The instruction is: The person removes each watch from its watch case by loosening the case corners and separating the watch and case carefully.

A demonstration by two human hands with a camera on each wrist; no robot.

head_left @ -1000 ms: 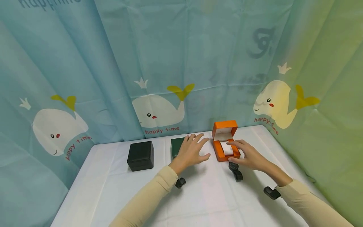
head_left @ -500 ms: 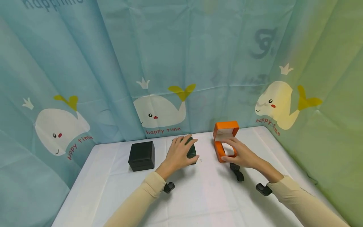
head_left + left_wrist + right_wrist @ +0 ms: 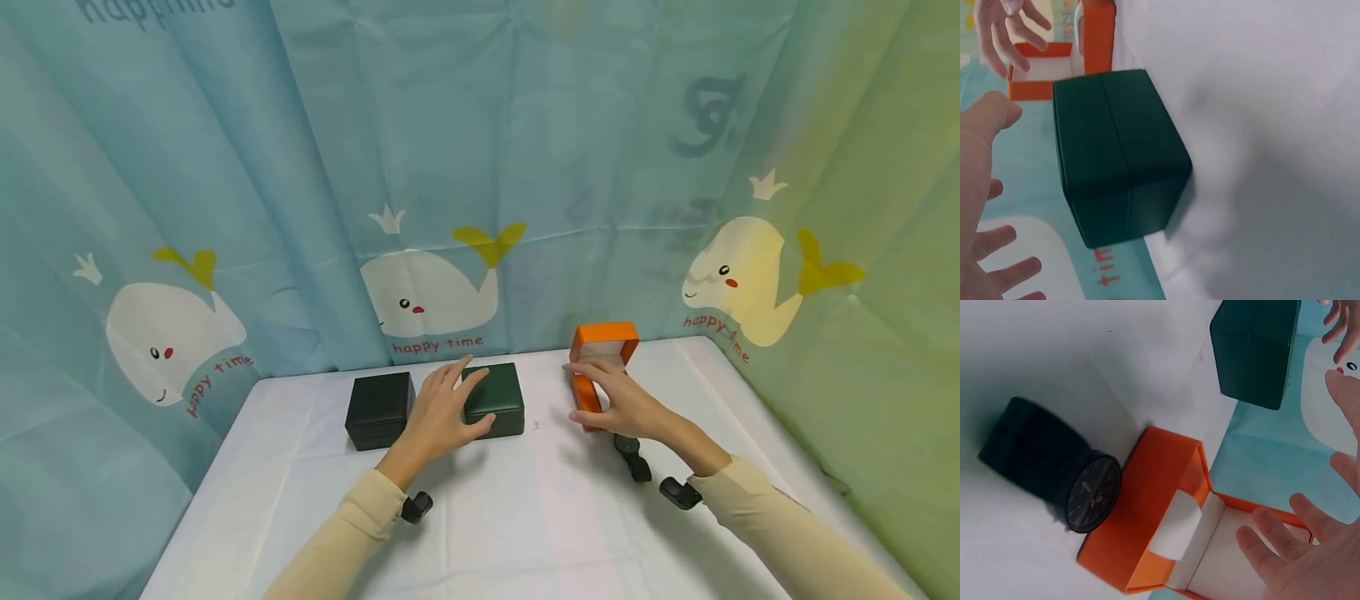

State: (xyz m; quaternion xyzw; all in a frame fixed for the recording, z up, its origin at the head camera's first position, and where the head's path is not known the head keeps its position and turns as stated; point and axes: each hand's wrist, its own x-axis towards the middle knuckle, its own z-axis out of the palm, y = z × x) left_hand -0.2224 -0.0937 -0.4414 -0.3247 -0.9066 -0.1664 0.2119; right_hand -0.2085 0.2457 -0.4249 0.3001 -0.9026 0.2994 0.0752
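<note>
Above the left side of a closed green box (image 3: 495, 398), my left hand (image 3: 435, 421) hovers with fingers spread and nothing held. The left wrist view shows that box (image 3: 1116, 150) apart from the thumb. My right hand (image 3: 633, 406) hangs over an orange box (image 3: 606, 333) whose lid stands raised, its fingers apart and holding nothing. Inside the orange box (image 3: 1147, 506) sits a white cushion (image 3: 1177, 526), seen in the right wrist view. A black wristwatch (image 3: 632, 458) lies on the table in front of the orange box; its dark dial (image 3: 1093, 494) faces the right wrist camera.
To the left of the green box stands a closed black box (image 3: 379, 410). All of these rest on a table with a white cloth (image 3: 525, 517). Behind it hangs a blue curtain (image 3: 562, 167) printed with whales, and a green one (image 3: 900, 375) runs along the right.
My left hand has moved left across the green box, which now shows more fully. My right hand has shifted a little left over the orange box. The boxes and wristwatch stay in place.
</note>
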